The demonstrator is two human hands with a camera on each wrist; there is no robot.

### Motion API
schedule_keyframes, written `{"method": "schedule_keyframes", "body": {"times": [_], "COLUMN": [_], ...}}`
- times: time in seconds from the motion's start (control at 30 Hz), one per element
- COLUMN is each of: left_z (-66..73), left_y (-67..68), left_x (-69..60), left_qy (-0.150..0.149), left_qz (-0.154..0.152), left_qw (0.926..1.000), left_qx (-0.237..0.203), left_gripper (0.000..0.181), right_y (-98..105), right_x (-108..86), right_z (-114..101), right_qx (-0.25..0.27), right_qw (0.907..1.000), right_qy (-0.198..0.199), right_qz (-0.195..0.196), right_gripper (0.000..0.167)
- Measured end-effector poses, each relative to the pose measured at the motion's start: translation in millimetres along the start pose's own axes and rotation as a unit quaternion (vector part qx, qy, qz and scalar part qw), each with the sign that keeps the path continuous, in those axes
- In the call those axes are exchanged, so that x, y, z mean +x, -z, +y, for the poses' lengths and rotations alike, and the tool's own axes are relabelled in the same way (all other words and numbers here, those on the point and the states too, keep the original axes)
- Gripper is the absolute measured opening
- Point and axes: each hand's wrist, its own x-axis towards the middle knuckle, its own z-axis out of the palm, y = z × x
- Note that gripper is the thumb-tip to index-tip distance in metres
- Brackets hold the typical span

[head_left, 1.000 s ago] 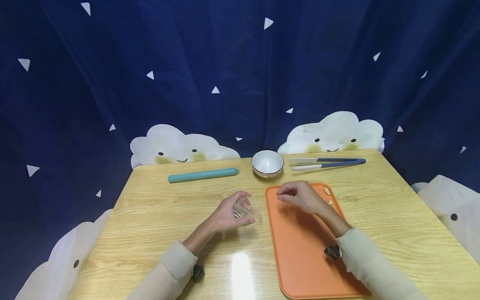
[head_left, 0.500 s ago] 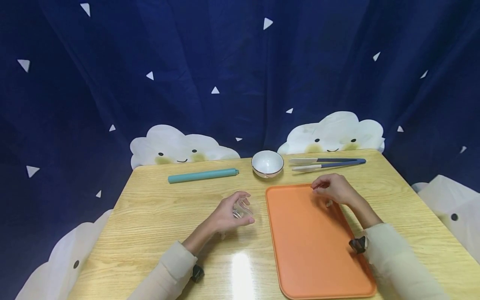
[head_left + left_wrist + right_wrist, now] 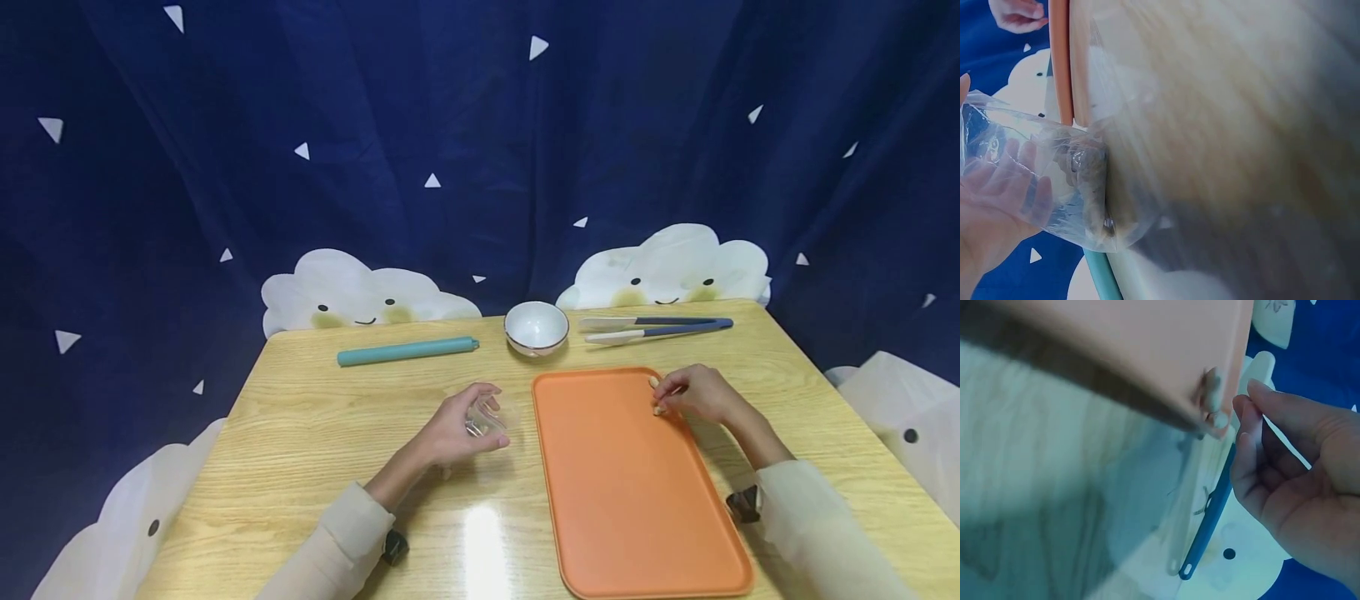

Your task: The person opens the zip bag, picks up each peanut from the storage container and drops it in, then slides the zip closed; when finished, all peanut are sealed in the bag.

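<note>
My left hand (image 3: 459,427) curves its fingers and thumb round a clear plastic bag (image 3: 487,414) above the table, left of the orange tray (image 3: 637,500). Through the film of the bag (image 3: 1079,169) in the left wrist view, brownish pieces show at its bottom; their kind is unclear. My right hand (image 3: 697,393) hovers at the tray's far right corner with loosely bent fingers. Beside its fingertips lie small pale nut-like pieces (image 3: 654,382). In the right wrist view the thumb and forefinger of the right hand (image 3: 1297,462) come close together, with nothing visible between them.
A white bowl (image 3: 536,327) stands behind the tray. Blue-and-white tongs (image 3: 660,329) lie right of it, and a teal rod (image 3: 407,352) lies to its left. A dark blue curtain (image 3: 480,125) hangs behind the wooden table (image 3: 300,467).
My right hand has moved right across the tray to its far right corner, then slightly nearer, beside the pale pieces. My left hand and the bag have stayed still.
</note>
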Motion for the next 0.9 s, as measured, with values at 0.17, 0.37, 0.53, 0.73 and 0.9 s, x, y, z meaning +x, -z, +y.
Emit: {"method": "schedule_keyframes", "body": {"times": [0.17,0.37,0.53,0.73,0.9], "left_z": [0.4,0.7,0.8,1.1,-0.5], "left_y": [0.2,0.4,0.4,0.9,0.4], "left_x": [0.4,0.1,0.7,0.1,-0.1], "left_qy": [0.003,-0.007,-0.005,-0.001,-0.003], "left_qz": [-0.001,0.001,0.001,0.001,0.002], "left_qw": [1.0,1.0,1.0,1.0,1.0], "left_qx": [0.003,-0.004,-0.007,-0.006,-0.003], "left_gripper": [0.072,0.072,0.072,0.074,0.074], "right_y": [-3.1,-7.7,-11.1,-11.8,-12.3], "right_x": [-2.6,-1.3,1.8,1.1,2.0], "right_z": [7.1,8.4,9.9,9.3,6.0], "right_qx": [0.008,0.014,-0.001,-0.02,-0.011], "right_qw": [0.9999,0.9999,1.0,0.9996,0.9998], "right_qy": [0.004,0.004,0.007,0.021,0.015], "right_qz": [-0.006,-0.003,0.003,0.005,0.001], "right_gripper": [0.009,0.007,0.007,0.005,0.004]}}
